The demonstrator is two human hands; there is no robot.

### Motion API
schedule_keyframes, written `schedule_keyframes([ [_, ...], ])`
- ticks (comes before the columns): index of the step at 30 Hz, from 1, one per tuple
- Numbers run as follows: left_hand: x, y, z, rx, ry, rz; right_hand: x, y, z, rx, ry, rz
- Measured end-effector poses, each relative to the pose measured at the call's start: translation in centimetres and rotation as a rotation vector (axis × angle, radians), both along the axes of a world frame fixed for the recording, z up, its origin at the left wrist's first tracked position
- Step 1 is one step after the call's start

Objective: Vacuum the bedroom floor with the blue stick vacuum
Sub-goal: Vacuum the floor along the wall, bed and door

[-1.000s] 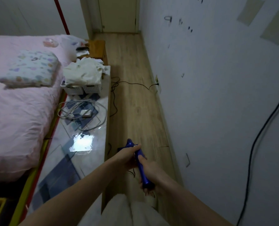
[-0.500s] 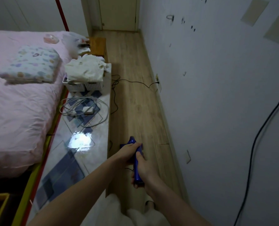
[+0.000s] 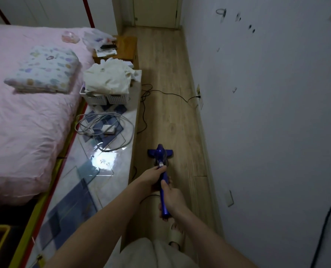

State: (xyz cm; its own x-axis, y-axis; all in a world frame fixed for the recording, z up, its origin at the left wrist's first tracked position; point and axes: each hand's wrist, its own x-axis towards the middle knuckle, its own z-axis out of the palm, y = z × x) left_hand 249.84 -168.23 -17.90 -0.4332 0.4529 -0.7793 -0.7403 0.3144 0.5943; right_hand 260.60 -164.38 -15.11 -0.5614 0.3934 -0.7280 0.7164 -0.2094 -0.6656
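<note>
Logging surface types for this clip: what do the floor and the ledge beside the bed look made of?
Floor: wood-look planks, probably laminate, matte, with visible grain and plank seams. Ledge: likely glazed tile or polished stone, glossy, judging by its bright light reflection and blue geometric pattern.

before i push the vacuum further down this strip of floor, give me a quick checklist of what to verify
1. Left hand grips blue stick vacuum shaft: ok.
2. Right hand grips the handle end: ok.
3. Blue floor head flat on wooden plank floor: ok.
4. Black power cable trails across the floor ahead: not ok.
5. Motor running: cannot tell.
</note>
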Motion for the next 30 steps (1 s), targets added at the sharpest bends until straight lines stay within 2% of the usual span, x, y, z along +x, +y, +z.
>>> schedule_keyframes([
  [9,-5.4,9.5,-0.8,-0.046,0.016,0.082,-5.9,10.0,-1.7,0.012,-0.022,0.124],
  [16,-6.2,14.3,-0.3,-0.047,-0.035,0.119,-6.4,16.0,-0.7,-0.029,-0.068,0.212],
  [22,-4.9,15.6,-0.1,-0.005,-0.077,0.104,-4.9,17.8,1.0,0.015,-0.119,0.233],
  [30,-1.1,13.9,1.3,0.059,-0.21,0.029,-0.1,16.4,5.1,0.006,-0.123,0.165],
])
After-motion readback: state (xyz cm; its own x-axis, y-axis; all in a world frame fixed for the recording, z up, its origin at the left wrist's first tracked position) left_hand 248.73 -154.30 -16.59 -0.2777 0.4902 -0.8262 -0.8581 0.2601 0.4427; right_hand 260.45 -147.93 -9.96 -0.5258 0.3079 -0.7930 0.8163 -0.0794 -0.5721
